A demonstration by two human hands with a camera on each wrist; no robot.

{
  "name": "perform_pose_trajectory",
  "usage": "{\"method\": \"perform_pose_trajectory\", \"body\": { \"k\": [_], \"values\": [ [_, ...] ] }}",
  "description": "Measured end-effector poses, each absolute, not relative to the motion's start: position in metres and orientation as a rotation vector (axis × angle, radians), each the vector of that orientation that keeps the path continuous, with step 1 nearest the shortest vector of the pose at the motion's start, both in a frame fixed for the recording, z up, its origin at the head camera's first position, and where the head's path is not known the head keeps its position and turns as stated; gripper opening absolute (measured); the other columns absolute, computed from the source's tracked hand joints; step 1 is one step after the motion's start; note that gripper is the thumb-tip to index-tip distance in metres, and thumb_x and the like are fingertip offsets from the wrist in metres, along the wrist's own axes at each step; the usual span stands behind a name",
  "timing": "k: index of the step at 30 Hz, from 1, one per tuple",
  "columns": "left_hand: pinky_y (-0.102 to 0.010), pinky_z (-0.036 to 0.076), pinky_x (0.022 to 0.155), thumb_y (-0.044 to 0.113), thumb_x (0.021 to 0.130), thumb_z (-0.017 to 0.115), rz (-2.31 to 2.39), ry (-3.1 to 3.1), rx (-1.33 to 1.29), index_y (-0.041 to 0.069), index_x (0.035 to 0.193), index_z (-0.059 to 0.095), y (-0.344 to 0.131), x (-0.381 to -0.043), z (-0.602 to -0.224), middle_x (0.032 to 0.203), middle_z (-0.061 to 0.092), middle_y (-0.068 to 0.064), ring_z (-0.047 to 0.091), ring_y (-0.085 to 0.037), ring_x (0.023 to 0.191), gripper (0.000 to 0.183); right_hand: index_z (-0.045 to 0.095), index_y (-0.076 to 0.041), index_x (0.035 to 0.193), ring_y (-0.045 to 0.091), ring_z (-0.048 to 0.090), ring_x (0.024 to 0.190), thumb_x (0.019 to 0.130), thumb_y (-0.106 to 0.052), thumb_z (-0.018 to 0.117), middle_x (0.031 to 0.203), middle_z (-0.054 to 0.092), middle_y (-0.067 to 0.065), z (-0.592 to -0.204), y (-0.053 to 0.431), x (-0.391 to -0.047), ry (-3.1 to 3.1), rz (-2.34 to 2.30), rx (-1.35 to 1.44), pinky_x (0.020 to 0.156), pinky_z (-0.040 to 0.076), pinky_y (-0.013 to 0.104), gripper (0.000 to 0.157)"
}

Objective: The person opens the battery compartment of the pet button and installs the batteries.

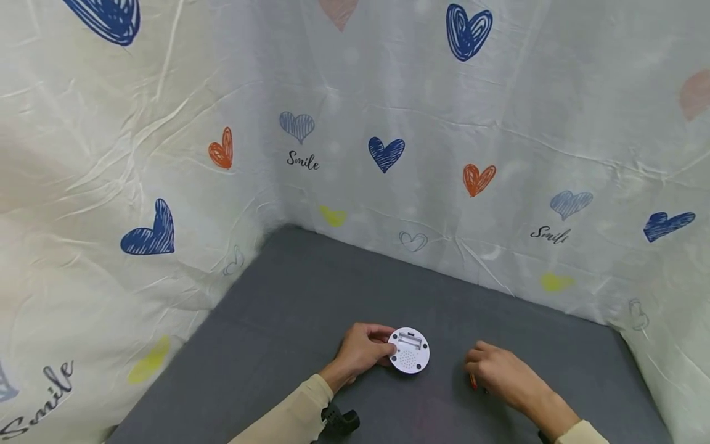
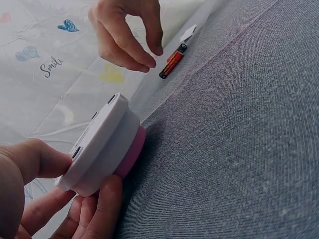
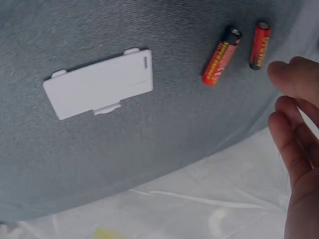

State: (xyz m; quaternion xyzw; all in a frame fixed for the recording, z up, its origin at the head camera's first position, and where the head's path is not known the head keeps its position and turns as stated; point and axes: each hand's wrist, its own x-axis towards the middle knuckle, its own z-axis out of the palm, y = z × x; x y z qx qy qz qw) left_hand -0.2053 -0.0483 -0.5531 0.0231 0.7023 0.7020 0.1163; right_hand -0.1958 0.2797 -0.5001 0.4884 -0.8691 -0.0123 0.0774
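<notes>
My left hand (image 1: 359, 350) grips a round white battery-powered device (image 1: 409, 361) by its edge, thumb on the underside and fingers beneath. Its open battery compartment (image 1: 410, 341), speaker holes and small dark feet face up; a pink part (image 2: 133, 152) shows below, close over the table. My right hand (image 1: 501, 375) hovers to the right, fingers loosely bent with nothing between them. Close to its fingertips lie two red-and-black batteries, one (image 3: 259, 46) nearer the thumb and another (image 3: 222, 57) beside it. A white battery cover (image 3: 99, 84) with tabs lies flat past them.
The table has a grey cloth top (image 1: 333, 283). White curtains (image 1: 344, 80) printed with hearts and "Smile" stand along its back and left edges. A black strap device (image 1: 341, 420) sits at my left wrist.
</notes>
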Motion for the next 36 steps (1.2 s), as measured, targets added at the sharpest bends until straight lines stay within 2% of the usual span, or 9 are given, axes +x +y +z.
{"method": "perform_pose_trajectory", "body": {
  "k": [5,21,28,36],
  "values": [
    [-0.035,0.069,0.068,-0.004,0.086,0.081,2.058,2.056,0.077,-0.002,0.118,0.081,-0.048,-0.206,-0.551,0.095,0.077,-0.010,0.075,-0.015,0.079,0.032,0.070,-0.022,0.078,0.005,0.050,0.079,0.067,0.006,0.094,0.087,0.065,-0.011,-0.502,0.280,-0.196,-2.558,-0.053,1.532,0.063,0.049,0.020,0.038],
    [-0.037,0.069,0.067,-0.006,0.086,0.081,2.072,2.053,0.096,-0.004,0.119,0.080,-0.049,-0.203,-0.553,0.094,0.077,-0.011,0.076,-0.017,0.079,0.033,0.071,-0.024,0.078,0.004,0.049,0.078,0.071,0.000,0.093,0.082,0.062,-0.013,-0.515,0.282,-0.197,-2.552,-0.049,1.553,0.062,0.049,0.019,0.033],
    [-0.039,0.070,0.068,-0.006,0.087,0.081,2.079,2.044,0.090,-0.004,0.121,0.079,-0.048,-0.203,-0.552,0.095,0.077,-0.011,0.076,-0.017,0.079,0.034,0.072,-0.025,0.079,0.006,0.053,0.077,0.076,-0.012,0.093,0.081,0.064,-0.015,-0.520,0.282,-0.198,-2.517,-0.027,1.518,0.062,0.051,0.022,0.025],
    [-0.036,0.069,0.067,-0.006,0.086,0.082,2.081,2.040,0.070,-0.004,0.119,0.080,-0.049,-0.202,-0.552,0.094,0.076,-0.011,0.075,-0.016,0.078,0.033,0.077,-0.026,0.087,0.006,0.059,0.080,0.083,-0.011,0.091,0.086,0.070,-0.014,-0.501,0.275,-0.200,-2.605,0.035,1.400,0.066,0.056,0.027,0.021]
  ]
}}
